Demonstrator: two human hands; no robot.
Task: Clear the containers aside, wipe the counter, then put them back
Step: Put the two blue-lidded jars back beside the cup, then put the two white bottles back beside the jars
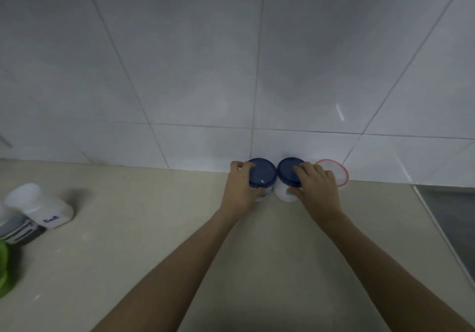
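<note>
Reaching to the far edge of a beige stone counter (144,229), a person grips two blue-lidded white jars that stand side by side, touching, against the foot of a white tiled wall (180,61). The left hand (240,186) wraps around the left jar (262,173), fingers over the rim of its lid and thumb on its near side; the right hand (317,186) closes likewise on the right jar (289,171), fingers across the lid and thumb on the white body. Just right of them, partly hidden behind the right hand, sits a third container (338,171) with a clear, pink-rimmed lid, also hard against the wall. Open counter stretches between the jars and the left end, and the whole near stretch under both forearms is bare. At the far left stands one white container (38,207) with a handwritten label, too blurred to read surely, beside a grey-and-white object (18,229) cut off by the picture's edge; a green object (5,270) lies nearer, also cut off. At the right a dark, metal-edged panel (452,213) is set in the counter. Light is dim, and the glossy tiles carry soft grey shadows.
</note>
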